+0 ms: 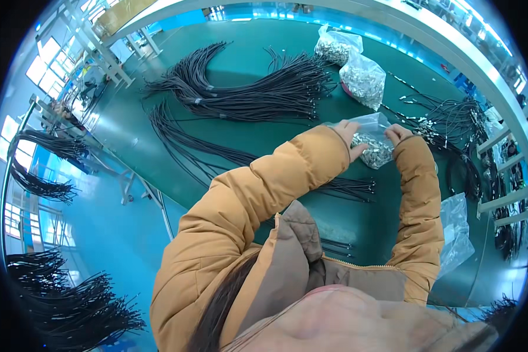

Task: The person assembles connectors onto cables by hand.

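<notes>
A clear plastic bag of small silvery metal parts rests on the green table between my two hands. My left hand is at the bag's left side, its fingers closed on the plastic and its thumb over the front. On the other side my right hand pinches the bag's upper right edge. The bag's upper part stands up loosely between them. Just beyond lie two more clear bags of similar parts, a nearer bag and a farther bag. Left of my hands stretches a thick bundle of black cables.
Thinner strands of black cable run under my left sleeve. Tangled cables with metal ends spread at the right, beside a white rack. A crumpled clear bag lies by my right elbow. More cables hang at the lower left.
</notes>
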A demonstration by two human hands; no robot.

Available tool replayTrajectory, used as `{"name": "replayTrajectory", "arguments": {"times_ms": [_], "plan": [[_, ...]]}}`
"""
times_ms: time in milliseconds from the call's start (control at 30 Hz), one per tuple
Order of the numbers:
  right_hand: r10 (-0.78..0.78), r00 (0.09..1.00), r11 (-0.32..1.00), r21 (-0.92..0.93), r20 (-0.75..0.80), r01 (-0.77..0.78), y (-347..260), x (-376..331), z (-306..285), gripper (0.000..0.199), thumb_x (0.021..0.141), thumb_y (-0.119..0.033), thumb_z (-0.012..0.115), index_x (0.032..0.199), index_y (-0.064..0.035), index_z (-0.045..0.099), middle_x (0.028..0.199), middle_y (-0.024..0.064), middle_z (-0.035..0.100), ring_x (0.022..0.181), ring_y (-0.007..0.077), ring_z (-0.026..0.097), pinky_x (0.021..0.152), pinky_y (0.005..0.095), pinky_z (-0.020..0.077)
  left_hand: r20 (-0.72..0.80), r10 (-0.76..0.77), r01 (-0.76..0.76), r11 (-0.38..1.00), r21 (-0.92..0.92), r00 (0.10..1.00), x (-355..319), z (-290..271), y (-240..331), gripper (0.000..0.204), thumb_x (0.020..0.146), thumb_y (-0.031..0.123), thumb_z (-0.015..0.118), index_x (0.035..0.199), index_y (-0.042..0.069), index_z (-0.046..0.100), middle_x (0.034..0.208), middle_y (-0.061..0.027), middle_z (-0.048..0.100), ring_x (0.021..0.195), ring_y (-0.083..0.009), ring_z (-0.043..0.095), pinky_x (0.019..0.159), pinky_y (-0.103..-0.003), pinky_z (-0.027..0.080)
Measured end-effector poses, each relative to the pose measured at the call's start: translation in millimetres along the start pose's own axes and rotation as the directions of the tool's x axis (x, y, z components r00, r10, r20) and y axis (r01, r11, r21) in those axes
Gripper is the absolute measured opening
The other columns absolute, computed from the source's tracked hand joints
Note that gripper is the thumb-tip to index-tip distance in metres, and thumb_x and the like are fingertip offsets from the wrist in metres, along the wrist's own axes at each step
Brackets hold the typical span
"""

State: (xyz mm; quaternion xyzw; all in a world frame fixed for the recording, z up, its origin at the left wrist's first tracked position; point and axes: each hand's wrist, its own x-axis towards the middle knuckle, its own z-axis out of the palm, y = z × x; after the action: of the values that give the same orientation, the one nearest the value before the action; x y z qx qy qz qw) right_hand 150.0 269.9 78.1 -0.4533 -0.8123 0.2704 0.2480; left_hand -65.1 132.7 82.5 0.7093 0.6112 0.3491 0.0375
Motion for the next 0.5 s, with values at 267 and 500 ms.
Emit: {"name": "replayTrajectory", "arguments": {"times_ms": [267,500], "plan": [[-0.094,0.988,0.993,0.089,0.123,0.084,35.6,7.1,-2.8,0.014,0.085,-0.020,0.057,0.080,-0.0086,0.063,0.071,0.0012,0.059,0.067,0.0171,0.052,0.063,0.0270,0.0423,-0.049,0.056,-0.034,0.929,0.368,0.997,21.4,-9.7,-16.9,0.015,0.079,0.019,0.059,0.092,0.011,0.055,0.090,-0.0093,0.055,0.078,-0.0308,0.057,0.071,-0.045,0.047],[-0.387,0.741,0.920,-0.284,-0.549,0.270,-17.7,-8.8,28.6,0.009,0.083,-0.014,0.058,0.086,-0.0058,0.062,0.074,0.0047,0.060,0.068,0.0194,0.055,0.065,0.0287,0.0446,0.187,-0.091,0.079,0.994,0.074,0.978,20.2,-9.8,-6.7,0.018,0.081,0.031,0.060,0.084,0.013,0.065,0.079,-0.0059,0.066,0.070,-0.0304,0.061,0.067,-0.040,0.049]]}}
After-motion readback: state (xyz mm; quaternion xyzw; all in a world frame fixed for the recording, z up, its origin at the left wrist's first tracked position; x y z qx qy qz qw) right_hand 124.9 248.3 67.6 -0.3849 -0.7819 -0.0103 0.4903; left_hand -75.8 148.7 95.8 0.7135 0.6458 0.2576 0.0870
